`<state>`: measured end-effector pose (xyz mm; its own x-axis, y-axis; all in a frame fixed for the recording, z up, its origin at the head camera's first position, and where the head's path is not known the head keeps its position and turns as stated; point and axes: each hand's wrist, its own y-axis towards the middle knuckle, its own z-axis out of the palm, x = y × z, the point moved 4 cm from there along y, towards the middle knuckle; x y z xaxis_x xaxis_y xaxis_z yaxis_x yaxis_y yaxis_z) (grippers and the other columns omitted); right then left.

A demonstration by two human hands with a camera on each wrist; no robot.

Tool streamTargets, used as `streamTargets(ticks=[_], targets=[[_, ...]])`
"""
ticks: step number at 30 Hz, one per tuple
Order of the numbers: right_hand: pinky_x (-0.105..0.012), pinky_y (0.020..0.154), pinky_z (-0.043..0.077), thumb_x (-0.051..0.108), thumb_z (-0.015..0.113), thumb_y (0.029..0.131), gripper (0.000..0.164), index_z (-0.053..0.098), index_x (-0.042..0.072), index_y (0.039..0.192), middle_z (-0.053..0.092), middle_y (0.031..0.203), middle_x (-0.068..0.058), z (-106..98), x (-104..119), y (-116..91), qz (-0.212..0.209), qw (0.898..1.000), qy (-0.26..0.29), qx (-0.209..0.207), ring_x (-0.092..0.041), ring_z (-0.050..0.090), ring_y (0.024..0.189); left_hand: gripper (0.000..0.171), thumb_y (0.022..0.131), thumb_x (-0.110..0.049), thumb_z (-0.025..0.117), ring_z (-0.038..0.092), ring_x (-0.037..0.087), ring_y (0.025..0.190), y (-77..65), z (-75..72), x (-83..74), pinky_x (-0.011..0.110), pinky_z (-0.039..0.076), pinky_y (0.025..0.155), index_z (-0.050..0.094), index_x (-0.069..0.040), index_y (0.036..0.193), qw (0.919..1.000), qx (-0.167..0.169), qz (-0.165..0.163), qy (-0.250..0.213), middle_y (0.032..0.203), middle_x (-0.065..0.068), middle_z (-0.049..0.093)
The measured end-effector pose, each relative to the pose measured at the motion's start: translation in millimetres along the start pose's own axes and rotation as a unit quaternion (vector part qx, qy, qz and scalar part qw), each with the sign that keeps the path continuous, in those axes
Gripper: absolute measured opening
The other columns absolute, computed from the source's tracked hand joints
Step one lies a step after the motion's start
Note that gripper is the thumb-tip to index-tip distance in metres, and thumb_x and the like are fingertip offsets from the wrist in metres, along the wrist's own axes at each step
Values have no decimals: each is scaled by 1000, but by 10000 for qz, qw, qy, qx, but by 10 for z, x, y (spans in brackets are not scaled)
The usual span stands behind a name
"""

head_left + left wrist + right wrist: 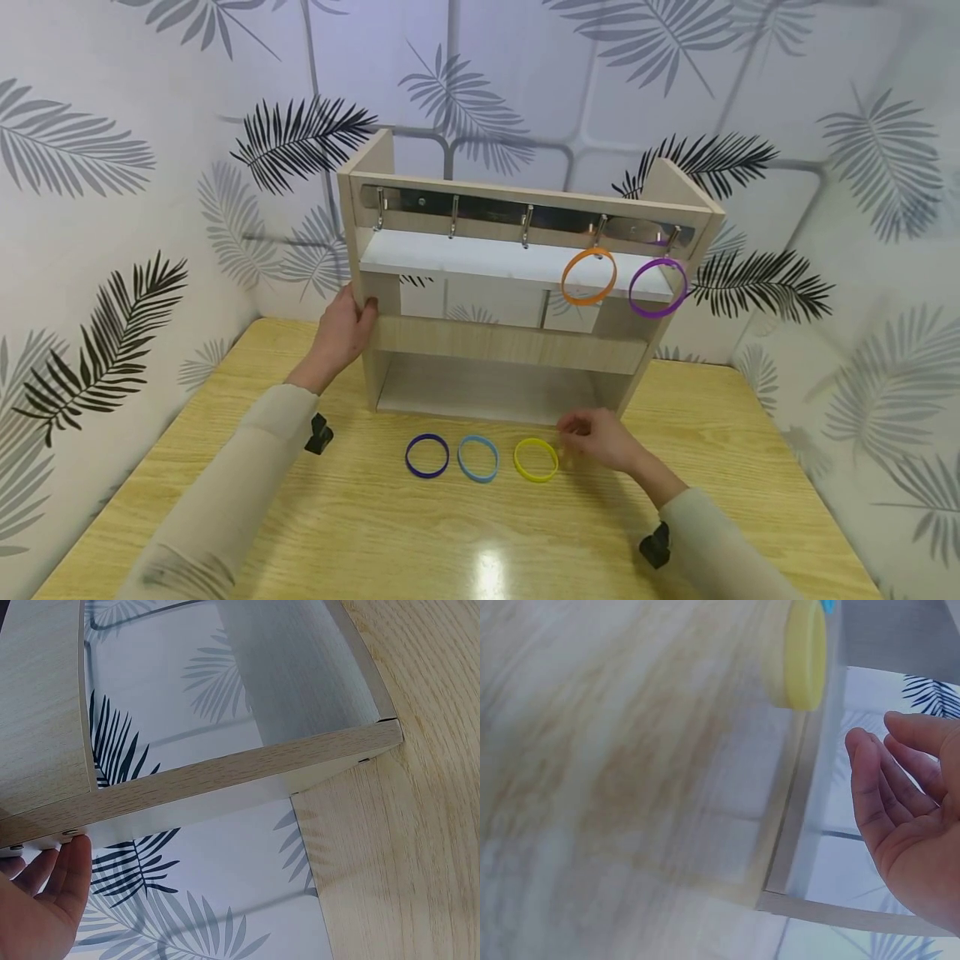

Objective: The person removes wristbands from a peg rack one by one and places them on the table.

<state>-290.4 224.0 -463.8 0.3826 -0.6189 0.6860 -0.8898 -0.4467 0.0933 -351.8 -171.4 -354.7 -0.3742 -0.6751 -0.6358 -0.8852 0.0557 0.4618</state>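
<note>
A light wooden shelf unit (510, 343) with a row of metal hooks stands on the table. My left hand (343, 329) grips its left side panel; in the left wrist view the fingertips (77, 859) lie against the panel's outer face. An orange wristband (566, 287) and a purple wristband (633, 300) hang from the two rightmost hooks. Before the unit lie a dark blue wristband (427, 475), a light blue wristband (478, 478) and a yellow wristband (535, 478). Just right of the yellow one, my right hand (600, 437) hovers with loosely bent fingers and holds nothing.
The table (360, 533) has a yellowish wood grain. A leaf-patterned wall (510, 83) rises behind the unit and along both sides. Three hooks on the left, such as the middle hook (527, 225), carry no band.
</note>
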Motion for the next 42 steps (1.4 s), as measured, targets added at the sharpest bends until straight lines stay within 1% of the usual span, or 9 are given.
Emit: streamTargets(ticks=[4,8,11,15,20,26,35,42], targets=[[-27,63,52,9,63,90,18,66,-3,103,67,90,-6,-45,83,-7,21,10000,13,-73,-18,64,80,49,99,-22,38,52,43,107,0,1,10,55,44,87,37,11,135,10000,-18,12,-9,125,30,47],[-26,61,53,10,62,90,20,65,-4,105,66,92,-7,-84,174,-15,7,9999,83,-69,-18,64,78,48,99,-22,38,53,42,106,-1,2,19,55,44,86,37,11,134,10000,-31,13,3,124,29,47],[-26,59,52,11,63,90,20,65,-3,104,66,92,-7,-121,245,-18,-134,9998,-25,-124,-17,64,77,49,99,-23,38,52,43,106,-5,5,21,55,44,87,37,11,135,10000,-25,3,6,124,29,47],[-25,60,52,10,64,89,15,67,2,101,67,90,-5,-180,340,-12,-319,9988,-219,-301,-16,64,77,49,99,-23,39,52,43,107,-5,8,19,55,44,87,37,11,135,10000,-1,-39,10,124,29,47],[-26,62,52,11,66,88,12,68,5,98,67,88,-2,-268,439,2,-382,9971,-366,-547,-15,63,78,49,98,-22,39,52,43,107,6,13,22,55,43,88,38,13,133,10000,-46,-7,31,124,30,47],[-29,67,52,10,67,88,10,69,5,97,68,89,-3,-377,585,1,-464,9947,-503,-764,-16,64,79,48,98,-22,40,53,43,106,6,9,18,55,44,87,40,12,132,9999,-99,15,6,124,29,48],[-30,66,52,10,68,87,10,69,6,96,68,87,-1,-577,808,-12,-537,9909,-568,-1093,-15,63,77,48,98,-22,40,52,43,107,5,0,17,55,43,87,39,12,132,9999,-114,64,-24,124,30,47],[-32,67,53,6,67,87,12,69,2,98,69,89,-5,-747,1014,-14,-789,9853,-673,-1358,-18,64,79,48,98,-22,39,52,43,106,7,9,15,55,44,87,39,12,132,9999,-81,66,-50,124,30,47]])
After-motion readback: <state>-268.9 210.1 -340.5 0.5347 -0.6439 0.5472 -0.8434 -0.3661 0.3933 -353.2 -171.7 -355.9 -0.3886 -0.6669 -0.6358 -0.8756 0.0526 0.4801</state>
